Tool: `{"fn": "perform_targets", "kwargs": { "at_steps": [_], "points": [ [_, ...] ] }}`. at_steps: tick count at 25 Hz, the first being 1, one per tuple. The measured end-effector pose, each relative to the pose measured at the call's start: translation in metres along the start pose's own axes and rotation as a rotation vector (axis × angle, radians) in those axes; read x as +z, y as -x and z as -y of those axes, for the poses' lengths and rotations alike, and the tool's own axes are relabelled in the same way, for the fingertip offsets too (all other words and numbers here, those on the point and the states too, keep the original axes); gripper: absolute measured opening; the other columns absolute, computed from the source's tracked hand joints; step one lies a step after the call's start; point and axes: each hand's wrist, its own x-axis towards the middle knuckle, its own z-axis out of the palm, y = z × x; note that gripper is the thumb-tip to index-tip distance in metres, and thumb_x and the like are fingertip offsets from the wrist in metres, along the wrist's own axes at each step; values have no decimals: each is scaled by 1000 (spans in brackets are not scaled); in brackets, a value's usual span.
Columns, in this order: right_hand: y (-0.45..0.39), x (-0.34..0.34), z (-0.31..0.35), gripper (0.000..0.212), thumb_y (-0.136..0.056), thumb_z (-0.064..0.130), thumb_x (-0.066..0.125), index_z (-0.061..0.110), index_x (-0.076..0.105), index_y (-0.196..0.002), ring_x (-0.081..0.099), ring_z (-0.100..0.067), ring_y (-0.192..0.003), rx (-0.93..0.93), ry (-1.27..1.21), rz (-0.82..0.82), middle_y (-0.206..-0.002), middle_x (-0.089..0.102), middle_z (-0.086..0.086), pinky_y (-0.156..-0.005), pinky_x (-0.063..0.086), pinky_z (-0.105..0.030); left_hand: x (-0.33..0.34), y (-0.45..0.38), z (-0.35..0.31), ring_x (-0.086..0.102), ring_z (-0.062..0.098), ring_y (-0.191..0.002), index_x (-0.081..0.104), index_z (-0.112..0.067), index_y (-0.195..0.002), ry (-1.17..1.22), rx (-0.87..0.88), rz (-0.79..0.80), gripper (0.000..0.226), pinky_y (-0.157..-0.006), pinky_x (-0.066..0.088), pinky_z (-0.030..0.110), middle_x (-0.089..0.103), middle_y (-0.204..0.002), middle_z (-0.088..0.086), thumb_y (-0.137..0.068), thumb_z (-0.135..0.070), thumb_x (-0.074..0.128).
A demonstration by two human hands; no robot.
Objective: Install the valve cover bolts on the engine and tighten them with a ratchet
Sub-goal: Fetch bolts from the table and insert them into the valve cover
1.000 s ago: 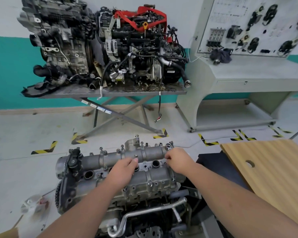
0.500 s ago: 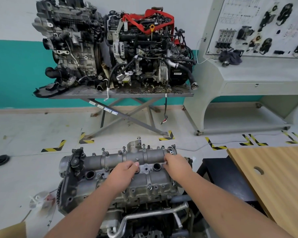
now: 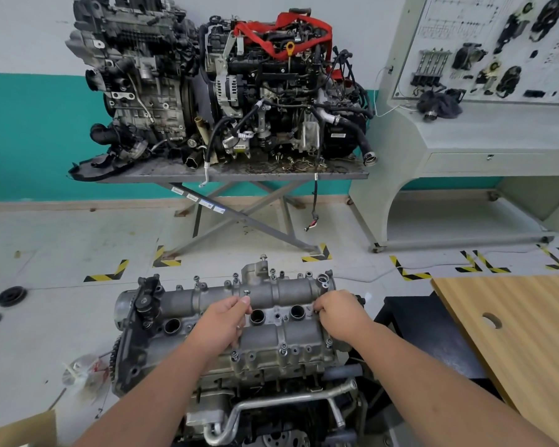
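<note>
At lower centre, a small, light valve cover bolt [image 3: 246, 292] is pinched by its shank in the left hand [image 3: 221, 321], best held there, while the right hand [image 3: 339, 312] is curled over the valve cover [image 3: 291, 340], its hold unclear.

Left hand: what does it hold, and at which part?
The left hand pinches a small bolt by its shank, just under the head, above the valve cover. What the right hand grips cannot be told.

I see both hands on the valve cover [image 3: 226, 321]: my left hand [image 3: 221, 324] over its middle, my right hand [image 3: 338, 314] at its right end. Between them the cover's top lies open. Raised bolts [image 3: 283, 349] line its near edge and far edge. Right of the cover stands a wooden tabletop [image 3: 513, 333]; beyond it, bare floor [image 3: 78, 240].
</note>
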Motion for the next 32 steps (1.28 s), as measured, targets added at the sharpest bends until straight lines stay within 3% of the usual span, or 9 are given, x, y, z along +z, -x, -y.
{"fn": "perform_targets", "kwargs": {
  "at_steps": [7,11,12,14,16,18,20,26,32],
  "points": [
    [-1,-11,4,39,-91,-1,46,11,77,-111,62,-25,-113,38,-72,33,-121,70,-5,-95,49,-27,5,6,-6,34,10,-44,59,-15,-81,-210,41,-24,36,-45,29,22,43,-52,-7,-100,-43,49],
    [1,-27,23,27,-92,6,52,15,76,-98,62,-14,-85,153,-426,-268,-102,73,-1,-71,47,-24,10,11,-11,37,2,-45,54,-13,-77,-404,144,-40,40,-47,32,23,47,-56,-9,-100,-46,48],
    [1,-29,35,22,-92,10,56,17,75,-99,63,-11,-80,127,-569,-248,-97,73,2,-67,47,-21,11,12,-13,37,1,-45,56,-12,-81,-417,152,-36,40,-45,32,21,47,-57,-9,-100,-45,48],
    [3,-27,65,19,-92,19,65,21,71,-109,68,-9,-72,70,-821,-11,-91,73,5,-60,51,-21,13,13,-14,38,3,-44,59,-11,-85,-409,155,-8,36,-42,31,18,49,-57,-8,-101,-41,50],
    [6,-18,85,27,-91,22,71,23,68,-118,70,-12,-71,0,-843,144,-90,73,3,-56,52,-22,13,13,-13,37,3,-43,61,-11,-85,-385,152,19,30,-40,30,18,50,-53,-9,-100,-35,52],
    [9,-11,91,12,-91,15,71,22,73,-101,68,-14,-70,-1,-883,84,-81,72,2,-60,55,-25,12,12,-13,36,4,-43,62,-13,-85,-374,157,45,27,-40,29,17,49,-50,-10,-99,-34,54],
    [8,-8,89,18,-90,9,70,25,74,-82,65,-11,-66,10,-943,36,-70,71,3,-67,57,-27,13,12,-12,37,4,-45,59,-15,-80,-374,171,69,27,-43,31,17,48,-50,-12,-98,-35,57],
    [-13,-18,68,14,-92,17,69,15,79,-101,62,-4,-81,37,-686,-386,-90,72,9,-79,45,-19,7,13,-6,46,3,-50,67,-27,-89,-283,161,-20,26,-49,40,19,56,-57,-14,-97,-48,53],
    [-14,15,53,21,-98,17,57,11,77,-98,64,-21,-88,-172,-175,-189,-93,73,-5,-85,50,-33,5,9,3,36,8,-44,63,-26,-87,-19,90,-177,31,-47,31,28,42,-53,-11,-99,-50,48]
  ]
}}
